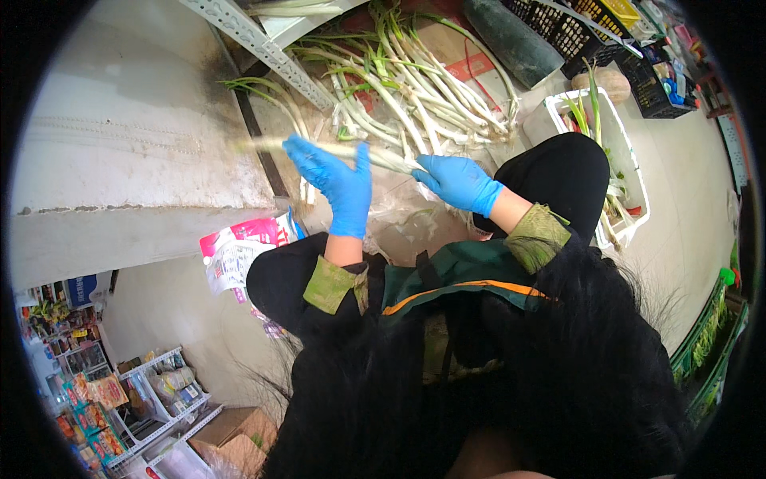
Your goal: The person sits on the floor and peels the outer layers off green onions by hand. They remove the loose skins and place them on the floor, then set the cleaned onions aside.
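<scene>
Blue gloves cover both hands. My right hand (458, 182) grips the right end of a long pale green onion stalk (386, 157), held nearly level above the floor. My left hand (335, 179) lies under and against the same stalk, fingers spread, thumb up; the stalk's left end is blurred. A heap of long green onions (419, 90) with white stems lies on the floor beyond my hands, partly on a flattened cardboard piece. A few separate onions (281, 99) lie to its left by a metal upright. Peeled scraps (407, 224) are scattered on the floor below the hands.
At the right stands a white foam box (637, 179) holding vegetables. Behind it are a pumpkin (604, 85), a wax gourd (511, 42) and black plastic crates (658, 90). A perforated metal shelf post (263, 48) rises at the upper left; a pink-and-white bag (239, 251) lies beside the left knee.
</scene>
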`<state>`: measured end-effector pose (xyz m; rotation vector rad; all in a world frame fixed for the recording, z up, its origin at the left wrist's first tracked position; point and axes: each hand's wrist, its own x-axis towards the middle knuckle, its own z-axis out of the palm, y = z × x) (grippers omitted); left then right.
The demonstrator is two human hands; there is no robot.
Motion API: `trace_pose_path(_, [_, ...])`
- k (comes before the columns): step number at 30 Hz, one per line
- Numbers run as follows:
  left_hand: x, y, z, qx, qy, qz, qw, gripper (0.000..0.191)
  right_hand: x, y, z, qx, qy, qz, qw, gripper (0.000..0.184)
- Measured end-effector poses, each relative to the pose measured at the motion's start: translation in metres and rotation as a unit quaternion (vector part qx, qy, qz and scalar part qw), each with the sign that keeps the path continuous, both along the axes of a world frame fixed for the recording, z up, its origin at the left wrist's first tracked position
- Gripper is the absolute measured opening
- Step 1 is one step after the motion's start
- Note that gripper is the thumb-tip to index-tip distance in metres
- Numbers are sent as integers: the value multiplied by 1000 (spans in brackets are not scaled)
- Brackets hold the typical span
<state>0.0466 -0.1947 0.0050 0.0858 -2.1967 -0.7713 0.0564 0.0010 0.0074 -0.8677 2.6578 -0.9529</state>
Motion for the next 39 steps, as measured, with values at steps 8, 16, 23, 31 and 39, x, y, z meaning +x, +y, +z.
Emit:
trace_pose_path(8, [3,1,3,-180,-311,-438,824,27,1,36,10,137,164,34,976,22])
trace_pose_path(16, [15,-1,15,-245,-293,-438,814,29,4,17,34,167,126,70,975,32])
trace_pose_path(23, [32,6,67,-195,-233,-435,848,24,3,29,81,-82,-106,141,981,33])
trace_pose_path(31, [33,8,100,44,-60,-451,889,10,15,-19,83,-639,-627,135,425,44])
trace_pose_path(39, [-19,-37,81,60,40,-261,963,10,-47,150,83,-571,74,-343,742,34])
